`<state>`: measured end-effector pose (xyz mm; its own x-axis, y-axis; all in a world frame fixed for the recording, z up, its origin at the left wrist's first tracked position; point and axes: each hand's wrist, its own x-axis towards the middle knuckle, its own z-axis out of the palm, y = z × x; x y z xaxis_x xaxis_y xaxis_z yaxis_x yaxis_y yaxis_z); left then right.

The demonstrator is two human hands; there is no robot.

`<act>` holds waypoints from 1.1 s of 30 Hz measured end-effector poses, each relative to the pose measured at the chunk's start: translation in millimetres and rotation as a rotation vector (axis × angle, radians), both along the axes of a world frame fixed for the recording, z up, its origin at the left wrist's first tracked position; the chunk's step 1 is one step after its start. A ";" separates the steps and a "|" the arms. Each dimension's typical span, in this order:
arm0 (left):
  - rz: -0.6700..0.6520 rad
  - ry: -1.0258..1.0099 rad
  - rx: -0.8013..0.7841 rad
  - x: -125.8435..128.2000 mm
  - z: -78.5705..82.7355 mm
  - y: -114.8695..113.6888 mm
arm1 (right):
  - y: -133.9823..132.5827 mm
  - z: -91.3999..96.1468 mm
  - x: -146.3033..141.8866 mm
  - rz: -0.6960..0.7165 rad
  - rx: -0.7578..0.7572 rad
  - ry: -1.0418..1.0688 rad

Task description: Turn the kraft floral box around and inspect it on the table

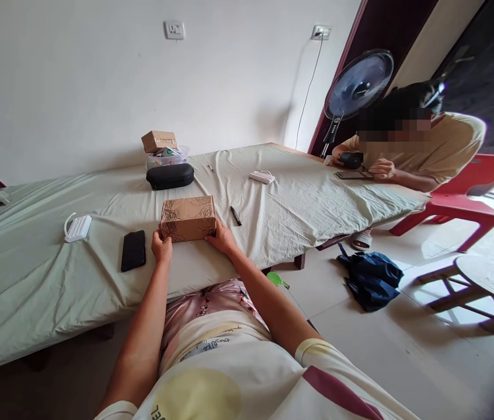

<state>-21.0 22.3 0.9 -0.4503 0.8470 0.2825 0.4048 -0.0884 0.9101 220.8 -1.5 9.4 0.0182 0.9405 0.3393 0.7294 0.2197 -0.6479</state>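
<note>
A brown cardboard box [189, 217] with black scribbled drawings rests on the cloth-covered table in front of me. At its near left corner my left hand [162, 247] grips the box, fingers curled against the side. My right hand [221, 237] holds the near right corner, its thumb along the front face. To the right of the box lies a black pen [235, 216]. A black phone [134, 251] is on the cloth, left of my left hand.
Behind the box are a black case [170, 176], a plastic tub [167, 157] and a smaller carton [159, 141]. White power strips [77, 228] lie left and further back. Across the table's right end a person [422, 140] sits on a red chair [470, 201] near a fan [359, 87].
</note>
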 end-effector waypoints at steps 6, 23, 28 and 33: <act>-0.008 -0.085 0.070 3.2 -8.6 2.9 | -0.7 -2.2 5.4 0.015 0.043 0.091; 0.118 0.269 0.415 20.3 42.2 -19.5 | 11.9 52.6 -2.5 -0.230 0.546 0.228; 0.079 0.669 0.458 36.5 60.8 -33.7 | 2.2 62.9 -15.9 -0.278 0.516 -0.058; -0.155 0.849 0.429 53.9 61.1 -38.8 | -12.3 59.7 -45.0 -0.021 0.505 -0.357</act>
<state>33.0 -16.6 62.0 0.1552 0.6291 0.7617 0.8693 -0.4533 0.1973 175.8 -13.8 69.1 -0.1619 0.6625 0.7314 0.8894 0.4190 -0.1826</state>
